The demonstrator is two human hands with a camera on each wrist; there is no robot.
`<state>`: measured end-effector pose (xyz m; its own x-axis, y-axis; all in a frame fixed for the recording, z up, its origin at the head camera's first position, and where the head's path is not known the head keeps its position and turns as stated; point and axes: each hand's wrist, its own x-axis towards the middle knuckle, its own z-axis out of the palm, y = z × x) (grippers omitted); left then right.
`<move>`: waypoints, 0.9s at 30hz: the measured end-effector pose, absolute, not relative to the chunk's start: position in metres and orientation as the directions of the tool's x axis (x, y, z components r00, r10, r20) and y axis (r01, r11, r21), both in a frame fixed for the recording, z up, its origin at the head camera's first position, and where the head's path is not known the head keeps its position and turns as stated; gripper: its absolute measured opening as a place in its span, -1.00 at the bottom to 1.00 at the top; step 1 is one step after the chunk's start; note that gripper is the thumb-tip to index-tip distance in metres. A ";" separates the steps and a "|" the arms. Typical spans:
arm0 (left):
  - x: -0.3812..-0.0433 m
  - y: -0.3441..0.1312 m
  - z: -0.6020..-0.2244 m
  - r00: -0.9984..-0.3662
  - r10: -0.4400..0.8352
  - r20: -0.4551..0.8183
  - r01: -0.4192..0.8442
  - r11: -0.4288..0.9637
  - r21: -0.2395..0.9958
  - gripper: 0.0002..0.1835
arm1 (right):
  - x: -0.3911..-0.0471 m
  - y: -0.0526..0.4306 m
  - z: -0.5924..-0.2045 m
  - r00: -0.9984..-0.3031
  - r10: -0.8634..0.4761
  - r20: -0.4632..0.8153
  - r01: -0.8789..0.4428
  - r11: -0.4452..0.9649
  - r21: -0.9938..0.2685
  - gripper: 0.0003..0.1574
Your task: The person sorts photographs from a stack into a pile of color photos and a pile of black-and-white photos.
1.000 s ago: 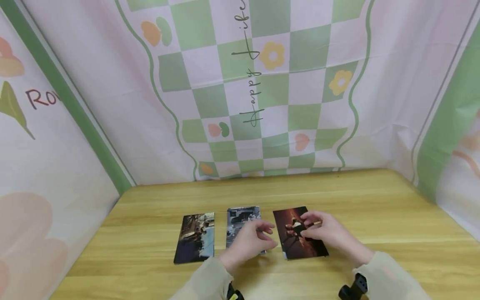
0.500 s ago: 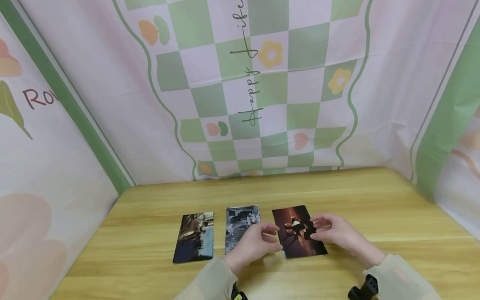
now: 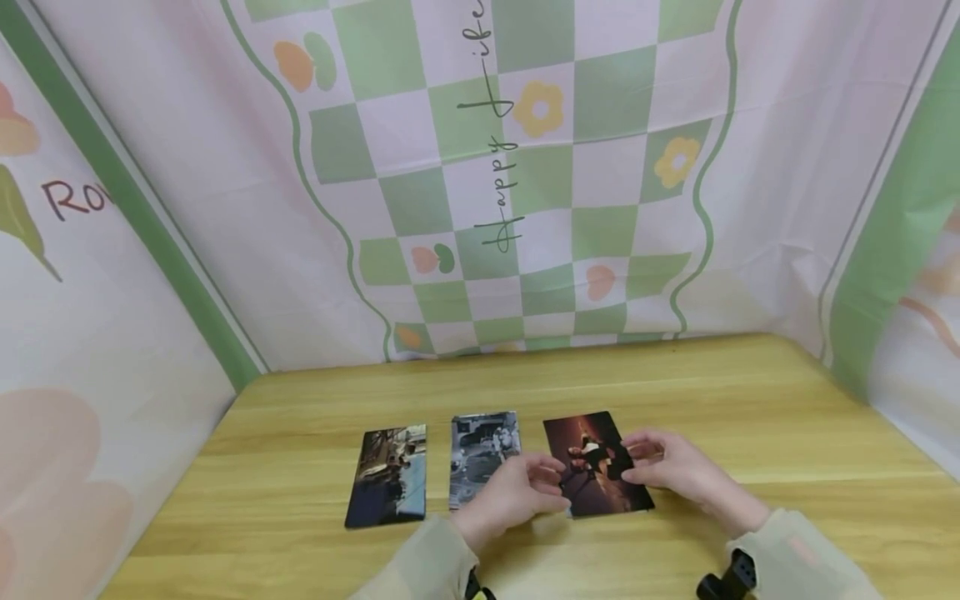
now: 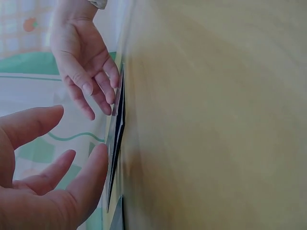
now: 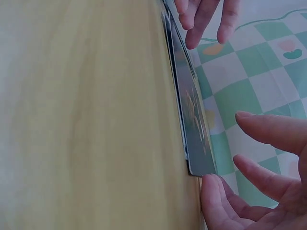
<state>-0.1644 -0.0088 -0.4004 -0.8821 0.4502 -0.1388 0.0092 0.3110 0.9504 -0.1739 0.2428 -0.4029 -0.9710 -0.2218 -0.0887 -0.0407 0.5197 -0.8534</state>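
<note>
Three small piles of photo cards lie in a row on the wooden table. The right pile has a dark reddish photo (image 3: 596, 467) on top and sits between my hands. My left hand (image 3: 516, 490) is at its left edge, fingers relaxed and slightly bent, partly covering the middle pile's black-and-white photo (image 3: 480, 450). At the right edge, my right hand (image 3: 675, 468) has its fingertips on or close to the card; in the right wrist view, fingers (image 5: 211, 191) meet the corner. Neither hand grips anything. Further left lies a photo with dark and light-blue areas (image 3: 390, 475).
The wooden table (image 3: 300, 408) runs back to a hanging cloth (image 3: 495, 192) with green-and-white checks. More printed cloth (image 3: 97, 333) hangs at the left side. A dark wrist device (image 3: 727, 575) shows below the right sleeve (image 3: 795, 554).
My right hand has drawn back from over the reddish photo to its right edge. My left hand has shifted right, up to the pile's left edge. The piles stay in place.
</note>
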 end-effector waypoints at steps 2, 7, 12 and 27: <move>-0.164 -0.009 -0.401 -0.880 0.450 -0.149 -0.001 0.312 0.950 -0.61 | -0.174 0.243 -0.403 -0.971 -0.220 -0.096 -0.034 0.522 -0.852 -0.36; -0.165 -0.009 -0.401 -0.871 0.462 -0.166 -0.014 0.314 0.949 -0.62 | -0.175 0.244 -0.403 -0.973 -0.210 -0.099 -0.028 0.529 -0.848 -0.37; -0.165 -0.009 -0.401 -0.870 0.467 -0.158 -0.002 0.318 0.948 -0.63 | -0.175 0.244 -0.403 -0.972 -0.213 -0.098 -0.029 0.526 -0.850 -0.36; -0.165 -0.004 -0.406 -0.870 0.446 -0.210 -0.142 0.181 0.973 -0.64 | -0.175 0.242 -0.403 -0.976 -0.185 -0.118 0.006 0.514 -0.858 -0.38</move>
<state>-0.1647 -0.0043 -0.4055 -0.8702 0.4458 -0.2098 -0.1417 0.1814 0.9731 -0.1752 0.2423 -0.4032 -0.9757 -0.1849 -0.1177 0.0060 0.5141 -0.8577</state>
